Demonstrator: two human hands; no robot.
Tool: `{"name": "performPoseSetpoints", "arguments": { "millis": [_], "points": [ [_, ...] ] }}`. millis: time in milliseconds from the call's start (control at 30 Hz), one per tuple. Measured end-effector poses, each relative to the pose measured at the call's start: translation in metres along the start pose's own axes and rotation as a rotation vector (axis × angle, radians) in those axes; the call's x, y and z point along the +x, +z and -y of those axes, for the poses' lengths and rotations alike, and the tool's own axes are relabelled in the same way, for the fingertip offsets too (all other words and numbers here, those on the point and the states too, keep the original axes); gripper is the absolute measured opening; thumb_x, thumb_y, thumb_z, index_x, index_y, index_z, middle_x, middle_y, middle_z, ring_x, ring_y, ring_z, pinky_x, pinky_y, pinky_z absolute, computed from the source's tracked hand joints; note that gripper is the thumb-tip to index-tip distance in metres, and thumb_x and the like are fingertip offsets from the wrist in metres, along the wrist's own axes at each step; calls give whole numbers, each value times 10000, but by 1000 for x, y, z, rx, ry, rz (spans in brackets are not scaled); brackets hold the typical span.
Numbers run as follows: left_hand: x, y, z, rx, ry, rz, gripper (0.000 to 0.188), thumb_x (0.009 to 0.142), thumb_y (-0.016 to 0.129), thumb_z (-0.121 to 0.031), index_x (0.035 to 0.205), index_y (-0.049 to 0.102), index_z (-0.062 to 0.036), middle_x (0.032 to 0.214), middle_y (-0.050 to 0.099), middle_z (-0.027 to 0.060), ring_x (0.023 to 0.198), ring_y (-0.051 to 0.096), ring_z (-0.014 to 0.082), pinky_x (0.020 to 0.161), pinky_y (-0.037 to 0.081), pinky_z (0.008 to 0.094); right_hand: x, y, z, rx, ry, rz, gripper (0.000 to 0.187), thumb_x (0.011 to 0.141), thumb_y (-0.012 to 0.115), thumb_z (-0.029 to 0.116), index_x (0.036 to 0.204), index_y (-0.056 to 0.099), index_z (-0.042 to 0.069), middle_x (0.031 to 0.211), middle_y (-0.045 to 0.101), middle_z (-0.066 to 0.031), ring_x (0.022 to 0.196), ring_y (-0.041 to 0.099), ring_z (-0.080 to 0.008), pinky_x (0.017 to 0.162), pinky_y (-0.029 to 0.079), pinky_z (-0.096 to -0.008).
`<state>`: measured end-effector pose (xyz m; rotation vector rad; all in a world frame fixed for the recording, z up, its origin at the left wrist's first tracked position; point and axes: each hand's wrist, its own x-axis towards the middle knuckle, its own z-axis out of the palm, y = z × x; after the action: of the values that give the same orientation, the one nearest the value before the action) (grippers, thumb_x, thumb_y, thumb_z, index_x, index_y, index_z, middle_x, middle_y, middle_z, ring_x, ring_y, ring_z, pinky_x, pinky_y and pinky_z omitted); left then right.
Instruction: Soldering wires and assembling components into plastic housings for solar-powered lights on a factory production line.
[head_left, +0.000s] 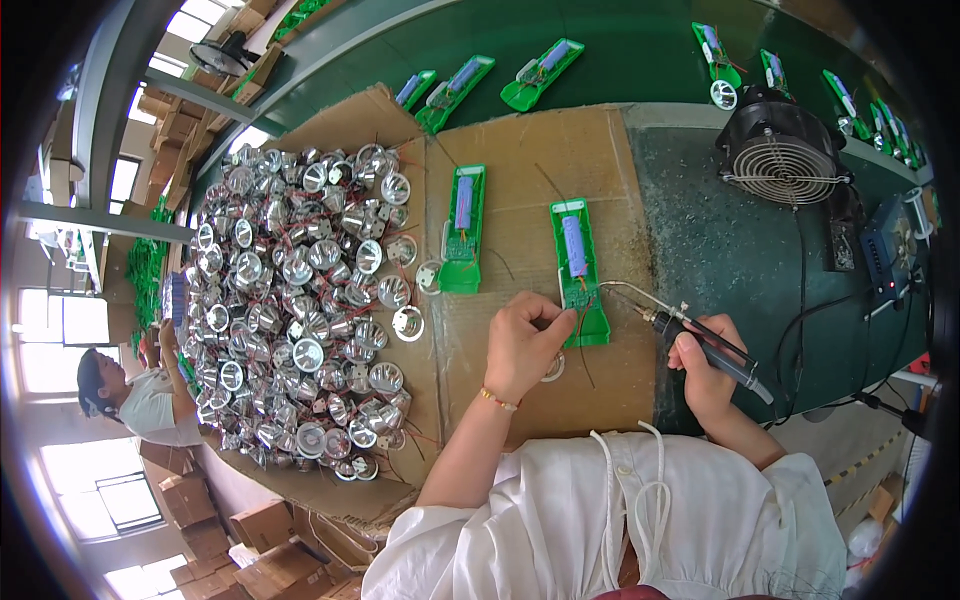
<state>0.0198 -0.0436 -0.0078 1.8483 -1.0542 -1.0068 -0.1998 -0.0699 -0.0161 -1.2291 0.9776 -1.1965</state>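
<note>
My right hand (706,365) grips a soldering iron (712,350) with a thin curved metal feed tube fixed along it. The iron's tip points left at the circuit board (578,297) in a green plastic housing (595,327), which also holds a purple cylindrical battery (574,246). My left hand (525,340) is pinched closed at the housing's left edge, beside the board; what lies between its fingertips is too small to make out. Below that hand a silver lamp reflector (553,368) is partly hidden. A second green housing (462,270) with battery and board lies to the left.
A large heap of silver reflectors (300,300) with wires fills the left side of the cardboard (520,150). Behind, more green housings (543,75) lie on a green surface. A black fan (785,160) and blue soldering station (885,250) stand right. Another person (150,395) works far left.
</note>
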Motion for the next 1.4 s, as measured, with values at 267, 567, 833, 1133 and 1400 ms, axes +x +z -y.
{"name": "performPoseSetpoints", "arguments": {
  "millis": [267,567,833,1133,1400],
  "points": [
    [-11,-18,-11,-187,10,-68,189,765,686,-175,774,639,8,695,640,48,608,590,81,541,472,223,10,-27,-6,-31,-21,-104,145,812,590,78,845,472,1,651,551,-76,522,524,-97,473,432,-215],
    [155,33,-75,514,636,-106,285,762,596,-289,676,654,-24,610,611,150,584,607,328,578,496,390,23,-23,-9,-43,101,-182,132,787,631,57,811,512,6,642,571,-63,524,528,-85,474,433,-208],
    [147,-52,-121,932,400,-389,444,738,643,-368,1029,592,-36,1060,565,152,940,568,301,771,466,403,26,-30,-9,40,125,-190,143,813,600,113,824,495,16,623,551,-61,502,506,-88,460,408,-204],
    [42,-8,-31,702,361,-256,427,704,634,-173,1081,492,-28,891,555,174,709,594,343,623,505,402,26,-32,-13,9,94,-217,137,830,589,127,844,507,18,622,538,-47,499,484,-76,463,390,-191],
    [9,-34,-8,559,528,-441,357,713,685,-223,996,549,-54,782,552,103,554,561,246,536,476,347,25,-32,-18,18,40,-214,146,830,593,142,833,506,25,611,531,-40,488,474,-74,453,371,-186]
  ]
}}
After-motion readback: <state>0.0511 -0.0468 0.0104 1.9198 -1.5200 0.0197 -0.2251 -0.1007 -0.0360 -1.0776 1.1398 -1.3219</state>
